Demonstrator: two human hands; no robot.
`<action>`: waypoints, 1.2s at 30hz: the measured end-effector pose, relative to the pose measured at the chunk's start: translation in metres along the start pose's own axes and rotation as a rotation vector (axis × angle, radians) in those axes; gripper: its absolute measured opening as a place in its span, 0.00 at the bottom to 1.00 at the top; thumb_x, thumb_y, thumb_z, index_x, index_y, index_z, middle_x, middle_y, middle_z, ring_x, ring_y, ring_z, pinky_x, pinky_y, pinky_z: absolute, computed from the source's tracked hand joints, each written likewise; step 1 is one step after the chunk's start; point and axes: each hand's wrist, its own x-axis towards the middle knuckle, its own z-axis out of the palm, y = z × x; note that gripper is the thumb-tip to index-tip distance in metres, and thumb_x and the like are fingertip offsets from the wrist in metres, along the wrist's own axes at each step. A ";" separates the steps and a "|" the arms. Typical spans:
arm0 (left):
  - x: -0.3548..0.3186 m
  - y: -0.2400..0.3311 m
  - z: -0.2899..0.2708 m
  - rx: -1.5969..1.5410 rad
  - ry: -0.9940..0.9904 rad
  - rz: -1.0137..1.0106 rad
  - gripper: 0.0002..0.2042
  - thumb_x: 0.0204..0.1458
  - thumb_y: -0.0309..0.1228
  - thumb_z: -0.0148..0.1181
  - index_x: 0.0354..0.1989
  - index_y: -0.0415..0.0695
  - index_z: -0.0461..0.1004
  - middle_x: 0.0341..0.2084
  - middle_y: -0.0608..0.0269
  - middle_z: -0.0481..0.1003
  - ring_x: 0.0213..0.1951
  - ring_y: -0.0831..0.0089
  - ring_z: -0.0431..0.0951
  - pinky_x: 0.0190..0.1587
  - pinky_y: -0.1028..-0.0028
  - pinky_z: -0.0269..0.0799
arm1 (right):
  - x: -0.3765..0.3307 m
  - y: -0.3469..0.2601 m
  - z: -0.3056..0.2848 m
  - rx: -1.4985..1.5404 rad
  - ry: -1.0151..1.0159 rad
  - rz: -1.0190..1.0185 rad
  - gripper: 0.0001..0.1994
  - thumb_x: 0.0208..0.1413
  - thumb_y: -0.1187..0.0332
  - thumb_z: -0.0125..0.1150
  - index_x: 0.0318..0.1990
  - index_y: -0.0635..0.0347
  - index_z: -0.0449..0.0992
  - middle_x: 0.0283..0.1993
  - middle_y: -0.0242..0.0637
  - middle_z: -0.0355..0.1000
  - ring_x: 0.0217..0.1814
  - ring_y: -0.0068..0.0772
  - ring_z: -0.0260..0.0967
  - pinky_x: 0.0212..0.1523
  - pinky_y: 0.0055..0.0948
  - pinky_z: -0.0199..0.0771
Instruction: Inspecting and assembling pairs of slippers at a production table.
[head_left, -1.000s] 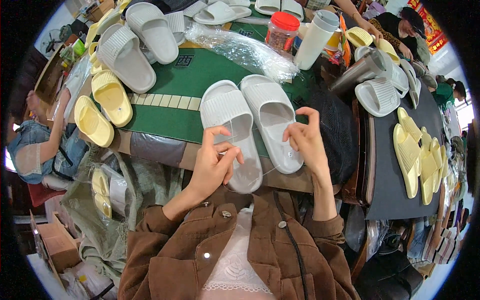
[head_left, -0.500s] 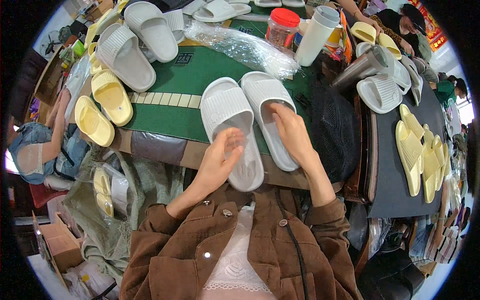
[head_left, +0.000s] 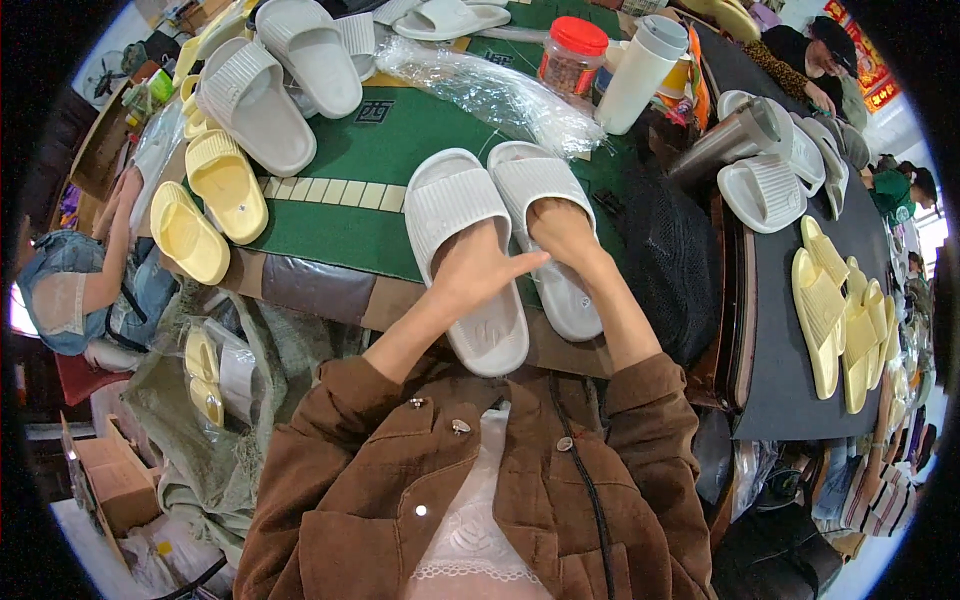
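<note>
Hands: 2. Left hand [head_left: 470, 265]: fingers under the strap of the left grey slipper [head_left: 490, 342], thumb outside and extended rightward. Right hand [head_left: 562, 235]: fingers under the strap of the right grey slipper [head_left: 574, 308]. Fingertips of both hidden; cannot tell whether either hand grips or merely rests inside.

Slippers at the hands: 2, side by side, on the near edge of the green-topped table [head_left: 330, 232]. Toes point away from the person, heels toward the body. Long axes near to far, roughly parallel, toe ends leaning a little left.

Low left: 1 clear bag [head_left: 237, 378]; 2 yellow slippers show inside. 1 cardboard box [head_left: 118, 485], contents not readable.

Table, left part: 2 yellow slides [head_left: 228, 185], then 1 row of cream tiles [head_left: 333, 192]; beyond these, 2 larger grey slides [head_left: 255, 110].

Farther: 1 bundle of clear plastic [head_left: 480, 90]. 1 red-lidded jar [head_left: 574, 60], small brown pieces inside. 1 white bottle [head_left: 640, 80] with grey cap, contents not visible.

Right side: 1 grey tumbler [head_left: 728, 138], contents not visible, near at least 3 more grey slides [head_left: 763, 195].
</note>
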 end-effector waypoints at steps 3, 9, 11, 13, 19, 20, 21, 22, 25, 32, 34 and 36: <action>0.003 0.000 -0.001 0.009 -0.046 -0.020 0.46 0.40 0.52 0.66 0.51 0.20 0.54 0.46 0.28 0.64 0.50 0.43 0.67 0.53 0.60 0.62 | 0.002 -0.001 0.011 -0.043 0.161 -0.043 0.18 0.52 0.67 0.45 0.49 0.66 0.69 0.47 0.57 0.69 0.48 0.58 0.67 0.50 0.47 0.65; 0.005 -0.013 0.010 0.113 -0.010 0.125 0.49 0.40 0.52 0.66 0.56 0.21 0.48 0.52 0.29 0.59 0.55 0.43 0.62 0.58 0.61 0.58 | 0.005 -0.004 0.020 -0.123 0.442 -0.121 0.17 0.53 0.66 0.45 0.47 0.63 0.72 0.47 0.56 0.70 0.48 0.56 0.69 0.49 0.47 0.67; 0.005 -0.012 0.012 0.153 0.015 0.092 0.47 0.39 0.53 0.65 0.54 0.22 0.52 0.49 0.29 0.62 0.53 0.43 0.65 0.55 0.61 0.61 | 0.003 -0.003 0.020 -0.128 0.294 -0.019 0.15 0.50 0.69 0.46 0.42 0.67 0.73 0.46 0.55 0.71 0.49 0.55 0.68 0.50 0.44 0.66; 0.003 -0.011 0.008 0.138 -0.021 0.071 0.45 0.39 0.52 0.65 0.52 0.22 0.54 0.47 0.29 0.64 0.51 0.43 0.67 0.53 0.60 0.63 | 0.000 -0.015 0.014 -0.161 0.148 0.130 0.15 0.49 0.69 0.47 0.40 0.68 0.74 0.44 0.56 0.71 0.47 0.56 0.69 0.49 0.45 0.66; -0.001 -0.009 0.001 0.221 -0.105 0.138 0.37 0.40 0.46 0.63 0.47 0.23 0.59 0.41 0.30 0.68 0.44 0.42 0.71 0.47 0.58 0.67 | -0.015 -0.040 0.004 -0.088 0.033 0.222 0.14 0.46 0.72 0.46 0.36 0.71 0.75 0.37 0.60 0.72 0.41 0.59 0.70 0.45 0.49 0.67; -0.003 -0.010 0.001 0.234 -0.117 0.148 0.36 0.40 0.45 0.62 0.47 0.24 0.59 0.40 0.30 0.68 0.43 0.42 0.71 0.47 0.57 0.67 | -0.019 -0.041 0.004 -0.083 0.068 0.192 0.14 0.47 0.71 0.46 0.36 0.70 0.75 0.37 0.59 0.72 0.41 0.58 0.71 0.45 0.49 0.68; -0.004 -0.010 0.000 0.231 -0.124 0.148 0.36 0.40 0.45 0.62 0.47 0.24 0.59 0.40 0.30 0.68 0.43 0.42 0.71 0.47 0.57 0.67 | -0.023 -0.041 0.005 -0.079 0.103 0.167 0.13 0.47 0.71 0.46 0.36 0.69 0.75 0.37 0.59 0.73 0.41 0.57 0.71 0.44 0.49 0.69; -0.003 -0.011 -0.001 0.245 -0.137 0.156 0.36 0.41 0.45 0.62 0.47 0.23 0.59 0.41 0.29 0.68 0.44 0.42 0.71 0.48 0.57 0.66 | -0.021 -0.037 0.002 -0.076 0.044 0.152 0.14 0.49 0.70 0.46 0.37 0.69 0.74 0.38 0.60 0.72 0.41 0.58 0.70 0.45 0.49 0.68; -0.002 -0.012 -0.003 0.221 -0.153 0.136 0.37 0.41 0.45 0.61 0.49 0.23 0.58 0.43 0.28 0.66 0.47 0.42 0.69 0.51 0.58 0.65 | -0.016 -0.037 -0.008 -0.019 -0.018 0.158 0.14 0.50 0.68 0.46 0.38 0.69 0.74 0.39 0.60 0.72 0.42 0.58 0.70 0.46 0.49 0.67; -0.009 -0.011 -0.001 0.142 -0.128 0.131 0.53 0.36 0.56 0.64 0.59 0.24 0.47 0.57 0.27 0.53 0.60 0.40 0.56 0.60 0.60 0.55 | -0.018 -0.023 0.016 -0.178 0.105 0.084 0.16 0.53 0.64 0.46 0.36 0.67 0.75 0.37 0.57 0.73 0.39 0.56 0.71 0.44 0.49 0.68; -0.013 -0.009 -0.002 0.169 -0.141 0.158 0.54 0.36 0.56 0.64 0.60 0.24 0.46 0.58 0.27 0.51 0.61 0.40 0.54 0.62 0.60 0.53 | -0.015 -0.018 0.026 -0.304 0.421 -0.077 0.14 0.52 0.65 0.46 0.34 0.67 0.75 0.33 0.55 0.73 0.34 0.56 0.71 0.40 0.49 0.70; -0.019 -0.013 0.002 0.208 -0.102 0.218 0.56 0.33 0.56 0.67 0.61 0.24 0.44 0.61 0.29 0.46 0.63 0.39 0.47 0.64 0.57 0.45 | -0.016 -0.016 0.029 -0.335 0.377 -0.079 0.14 0.52 0.65 0.47 0.34 0.66 0.75 0.33 0.54 0.73 0.33 0.55 0.72 0.38 0.49 0.70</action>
